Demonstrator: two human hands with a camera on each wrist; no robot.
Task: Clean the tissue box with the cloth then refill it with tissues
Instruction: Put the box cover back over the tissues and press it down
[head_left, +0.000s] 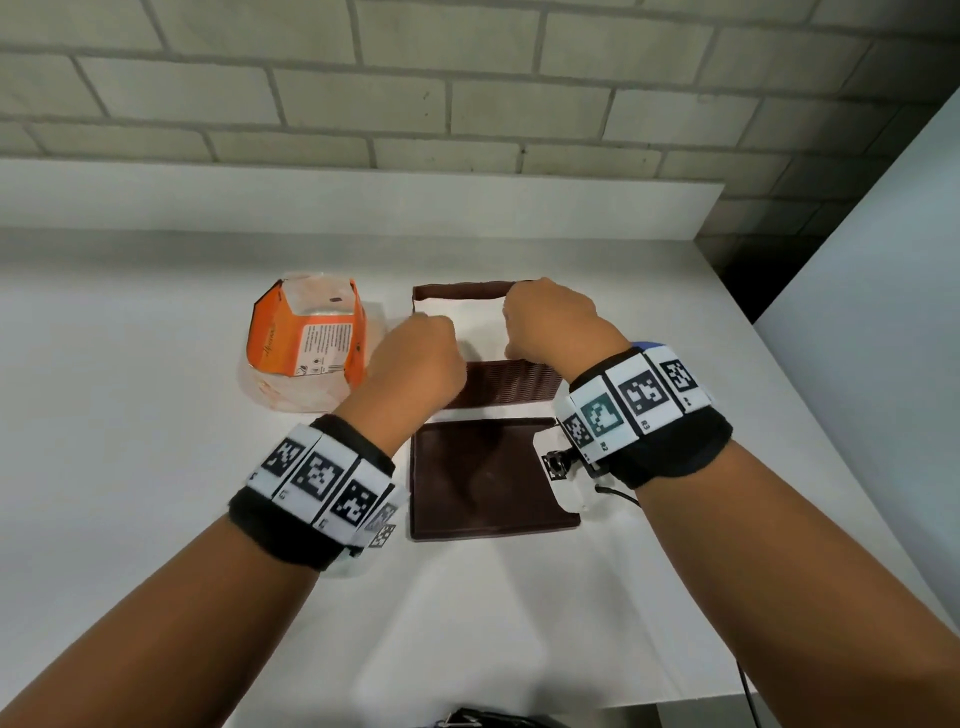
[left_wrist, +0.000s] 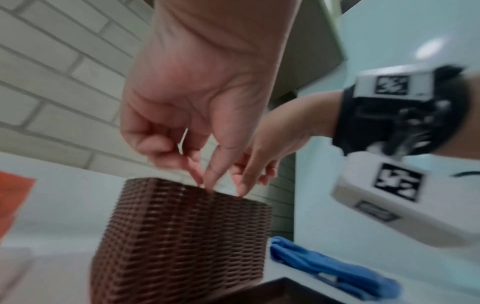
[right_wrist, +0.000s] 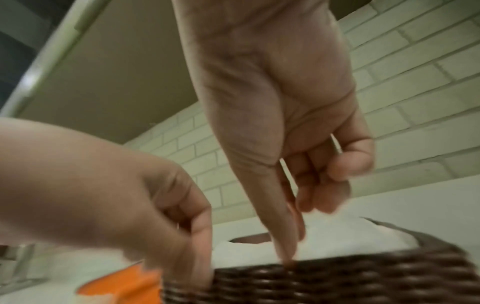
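The brown woven tissue box (head_left: 506, 384) (left_wrist: 182, 236) stands open in the middle of the table, with white tissues (head_left: 478, 332) (right_wrist: 350, 236) inside it. Its flat brown lid (head_left: 483, 478) lies on the table just in front. My left hand (head_left: 415, 358) (left_wrist: 205, 181) points down at the box's near left corner, fingertips at the rim. Over the right side my right hand (head_left: 550, 322) (right_wrist: 298, 226) reaches down, its thumb at the near rim and its fingertips on the tissues. A blue cloth (left_wrist: 332, 269) lies to the right of the box.
The torn orange tissue wrapper (head_left: 306, 338) sits left of the box. The white table (head_left: 156, 415) ends against a brick wall behind. A white panel (head_left: 883, 260) stands past the table's right edge.
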